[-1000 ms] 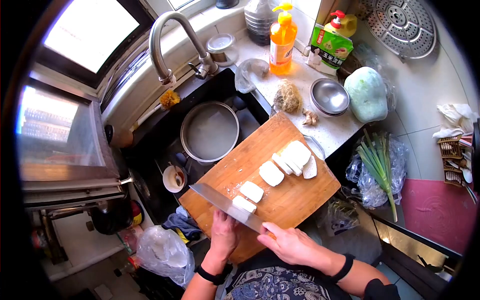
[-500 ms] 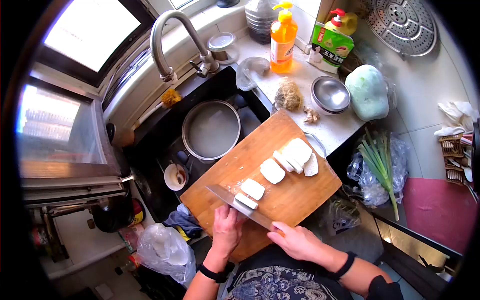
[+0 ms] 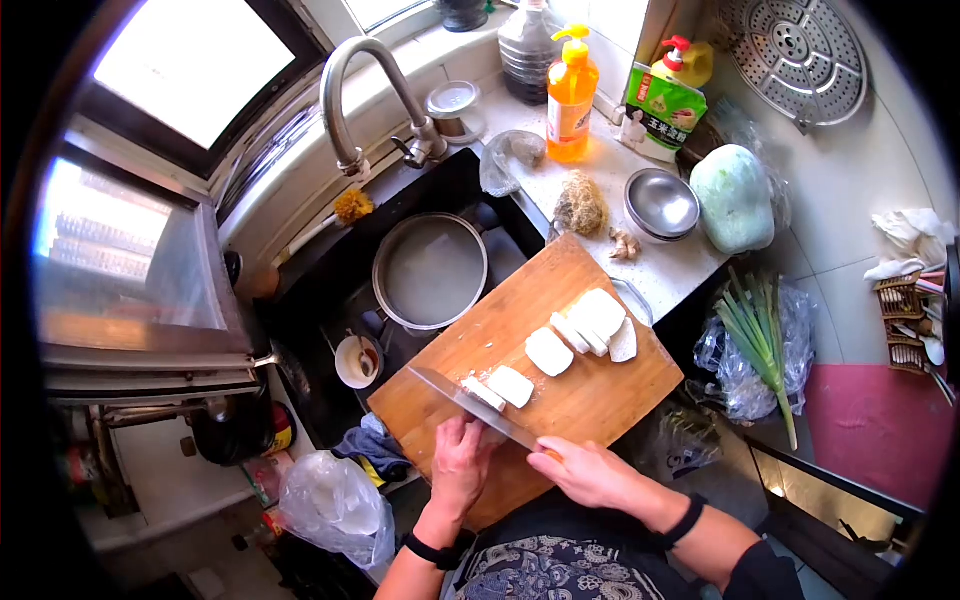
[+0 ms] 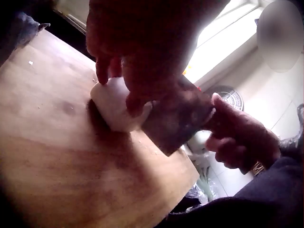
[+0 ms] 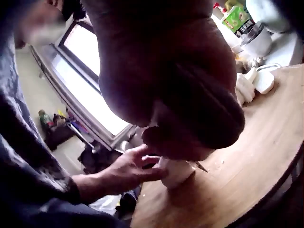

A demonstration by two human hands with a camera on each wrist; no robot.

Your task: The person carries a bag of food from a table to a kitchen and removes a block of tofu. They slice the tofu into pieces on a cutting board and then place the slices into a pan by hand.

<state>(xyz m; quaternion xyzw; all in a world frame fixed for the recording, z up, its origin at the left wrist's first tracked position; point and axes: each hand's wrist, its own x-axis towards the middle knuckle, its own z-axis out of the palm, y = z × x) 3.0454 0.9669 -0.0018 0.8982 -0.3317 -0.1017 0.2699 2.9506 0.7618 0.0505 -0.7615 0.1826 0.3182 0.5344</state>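
My right hand (image 3: 590,475) grips the handle of a cleaver (image 3: 475,408), its broad blade angled across the wooden cutting board (image 3: 625,395). Beside the blade, my left hand (image 3: 462,465) pinches a white block of peeled vegetable (image 4: 114,102) between fingertips and thumb. In the head view that block is mostly hidden behind the hand and blade. Just past the blade lie a thin white slice (image 3: 483,393) and a thicker white piece (image 3: 511,387). Farther along the board rest another white chunk (image 3: 549,352) and several overlapping slabs (image 3: 598,315).
Behind the board is a black sink with a metal pot (image 3: 430,270) and a small white cup (image 3: 358,361). On the counter stand metal bowls (image 3: 662,203), an orange soap bottle (image 3: 571,105) and a pale green melon (image 3: 733,200). Green onions (image 3: 760,340) lie to the right.
The cleaver first slid rightward, then moved slightly toward the sink, with the thin slice shifting the same way. My left hand stays beside the blade. The head view has tilted a little.
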